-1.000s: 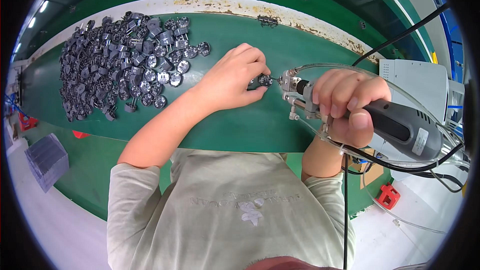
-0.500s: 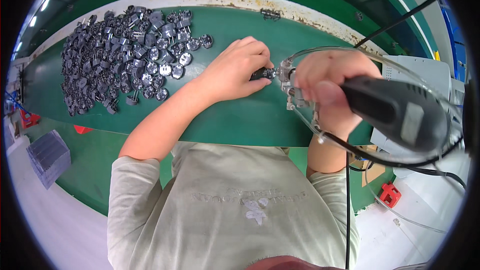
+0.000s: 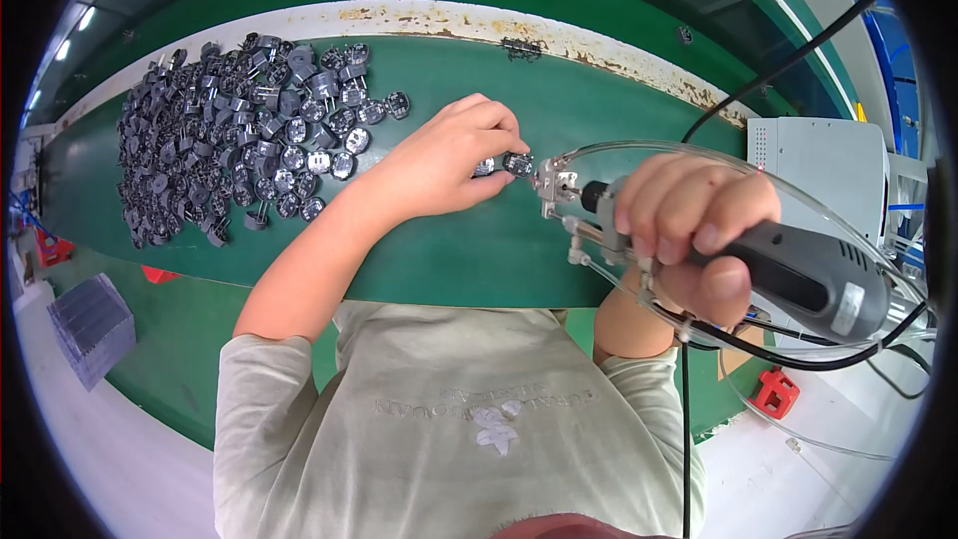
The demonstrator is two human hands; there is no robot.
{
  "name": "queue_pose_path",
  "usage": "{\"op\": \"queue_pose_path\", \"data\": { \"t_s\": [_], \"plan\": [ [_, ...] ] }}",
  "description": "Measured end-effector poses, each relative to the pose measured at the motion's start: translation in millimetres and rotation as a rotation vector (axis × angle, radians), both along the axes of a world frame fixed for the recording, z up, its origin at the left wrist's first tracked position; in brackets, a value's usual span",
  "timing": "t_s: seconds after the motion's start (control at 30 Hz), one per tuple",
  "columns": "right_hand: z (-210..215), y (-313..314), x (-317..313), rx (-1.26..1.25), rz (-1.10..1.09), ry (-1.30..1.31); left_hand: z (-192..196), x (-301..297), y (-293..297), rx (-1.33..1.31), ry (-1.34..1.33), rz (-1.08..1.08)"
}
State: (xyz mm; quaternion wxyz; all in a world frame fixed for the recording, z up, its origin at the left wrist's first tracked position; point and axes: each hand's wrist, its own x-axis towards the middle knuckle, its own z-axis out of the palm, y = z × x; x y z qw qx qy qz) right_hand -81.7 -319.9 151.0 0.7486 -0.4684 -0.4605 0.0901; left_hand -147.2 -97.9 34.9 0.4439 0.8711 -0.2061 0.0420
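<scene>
My left hand [image 3: 454, 155] is closed over the bench, its thumb and fingers around a small round black plug insert [image 3: 517, 165]. A second shiny piece [image 3: 484, 168] shows between the thumb and fingers, partly hidden. My right hand [image 3: 694, 225] grips a black electric screwdriver [image 3: 798, 274] that lies slantwise, with its metal nose [image 3: 552, 187] pointing left. That nose sits just right of the insert, and a narrow gap appears to separate them. Left of my forearm spreads a heap of similar black plug inserts [image 3: 215, 145], some with metal pins.
A clear hose [image 3: 679, 147] and a black cable [image 3: 788, 361] loop around the screwdriver. A white-grey box-shaped machine [image 3: 823, 175] stands at the right. The green bench [image 3: 439, 269] ends at a rusty white ledge [image 3: 419, 18], beyond which lie a few inserts on a green strip.
My left hand has shifted slightly left, and the insert in it shows more of its face. The screwdriver's nose has moved down and left, now slightly off the insert. The whole view has tilted a little.
</scene>
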Motion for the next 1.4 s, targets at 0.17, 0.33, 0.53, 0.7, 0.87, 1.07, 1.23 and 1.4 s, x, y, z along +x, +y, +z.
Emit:
{"op": "queue_pose_path", "data": {
  "t_s": [0.17,0.33,0.53,0.7,0.87,1.07,1.23,1.4],
  "plan": [
    [-7.9,8.9,-2.7,-0.050,-0.047,0.040,1.7,0.9,1.3,-0.002,0.015,-0.023],
    [-10.8,11.7,-2.2,-0.058,-0.040,0.045,1.0,0.8,0.6,0.000,0.012,-0.025],
    [-12.4,15.6,-2.8,-0.043,-0.015,0.046,-0.9,1.1,0.3,-0.005,-0.008,-0.023],
    [-11.8,15.0,1.8,-0.067,0.011,-0.011,-1.5,0.3,-0.3,-0.019,-0.027,0.000],
    [-7.7,7.5,6.1,-0.010,0.040,-0.029,6.1,0.6,-6.1,-0.158,-0.076,0.085],
    [-6.1,5.1,-2.1,0.116,0.021,-0.021,1.2,3.2,-2.9,-0.053,-0.198,0.027],
    [-3.6,1.8,-2.0,0.105,0.030,-0.021,6.0,1.6,-3.9,-0.004,-0.222,0.036],
    [2.5,-7.5,3.0,0.108,-0.088,-0.023,11.6,19.3,-0.1,0.119,-0.251,0.268]
  ]
}}
